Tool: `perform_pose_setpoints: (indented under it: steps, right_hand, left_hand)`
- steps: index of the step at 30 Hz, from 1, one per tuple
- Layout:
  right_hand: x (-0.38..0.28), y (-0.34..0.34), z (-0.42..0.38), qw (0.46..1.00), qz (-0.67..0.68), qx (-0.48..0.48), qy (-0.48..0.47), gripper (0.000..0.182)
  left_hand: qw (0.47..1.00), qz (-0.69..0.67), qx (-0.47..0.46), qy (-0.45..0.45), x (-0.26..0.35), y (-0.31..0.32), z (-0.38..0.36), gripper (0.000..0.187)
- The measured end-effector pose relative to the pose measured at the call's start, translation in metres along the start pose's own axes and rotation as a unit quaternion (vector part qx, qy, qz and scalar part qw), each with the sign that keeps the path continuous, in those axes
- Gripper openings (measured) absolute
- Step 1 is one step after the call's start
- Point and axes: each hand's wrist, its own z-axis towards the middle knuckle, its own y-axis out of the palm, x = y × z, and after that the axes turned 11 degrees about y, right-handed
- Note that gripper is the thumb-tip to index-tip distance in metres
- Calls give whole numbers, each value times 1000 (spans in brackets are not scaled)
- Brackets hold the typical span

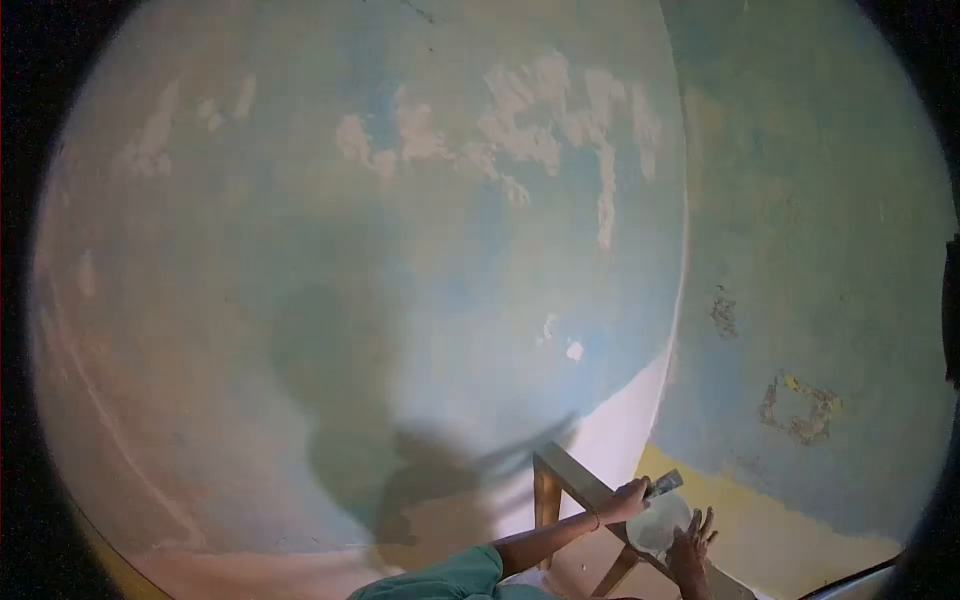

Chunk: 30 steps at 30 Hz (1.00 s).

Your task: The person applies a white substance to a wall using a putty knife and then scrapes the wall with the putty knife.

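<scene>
My left hand (627, 501) is closed around a scraper (664, 486), whose flat blade points up and to the right. Just below it is a round, whitish container (655, 526), and the wrist bears a thin band. At the container's right edge is my right hand (692, 542), its fingers spread; whether it supports the container cannot be made out. Both hands are above a wooden stand (578, 480) with angled legs.
A blue-green wall (450, 290) with whitish patches fills the left and middle, with shadows on it. The adjoining right wall (800, 250) has rough, damaged spots. A pale band runs along the wall's lower part.
</scene>
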Motion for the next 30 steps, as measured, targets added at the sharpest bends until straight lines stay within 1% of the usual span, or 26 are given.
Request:
perform_pose_setpoints:
  steps: [2,3,4,5,6,7,9,10,13,14,15,16,17,19,20,21,23,28,30]
  right_hand:
    - [-2,-15,21,994,-15,-102,29,29]
    - [0,10,-3,996,7,-80,38,30]
    - [16,45,-8,997,14,-56,46,33]
    - [28,62,-1,998,18,-24,49,36]
    - [14,20,-4,996,-4,91,3,34]
    - [28,33,0,995,-23,97,-28,43]
    - [56,84,4,989,-53,110,-82,63]
    - [54,95,8,981,-97,140,-97,56]
    - [55,94,11,982,-27,135,-125,52]
    - [54,103,16,962,-103,218,-130,51]
    - [56,108,17,966,-106,200,-124,49]
    - [59,114,19,969,-111,185,-120,46]
    - [61,119,21,972,-117,168,-115,44]
    - [58,120,22,990,-92,70,-74,40]
    - [56,122,22,995,-79,23,-52,39]
    - [57,122,25,996,-76,0,-41,38]
    - [53,120,28,996,-84,-1,-40,38]
    - [50,123,29,996,-86,2,-36,38]
    - [50,123,30,995,-90,5,-35,39]
  left_hand:
    - [1000,1,6,-8,2,-12,15,41]
    - [1000,12,-8,-16,12,-15,-15,42]
    - [1000,12,-12,-21,17,-13,-27,42]
    - [1000,12,-7,-23,20,-13,-26,42]
    - [1000,8,0,-28,27,-18,-17,43]
    - [1000,-7,8,-29,34,-13,-18,43]
    - [997,16,19,-67,51,-16,-23,42]
    - [998,10,27,-63,47,-19,-22,41]
    - [997,0,55,-55,40,-12,-27,39]
    - [996,7,66,-58,39,-8,-28,39]
    - [995,13,75,-59,42,-8,-27,38]
    - [994,-30,-16,-100,59,-30,-23,43]
    - [995,-22,-13,-98,60,-33,-22,44]
    - [995,-5,-5,-95,60,-31,-24,45]
    - [995,-3,16,-98,53,-26,-26,45]
    - [994,-2,36,-102,48,-22,-26,45]
    - [992,-13,64,-111,38,-19,-24,44]
    - [983,-36,97,-154,73,-55,-38,43]
    - [977,-86,99,-170,65,-54,-39,42]
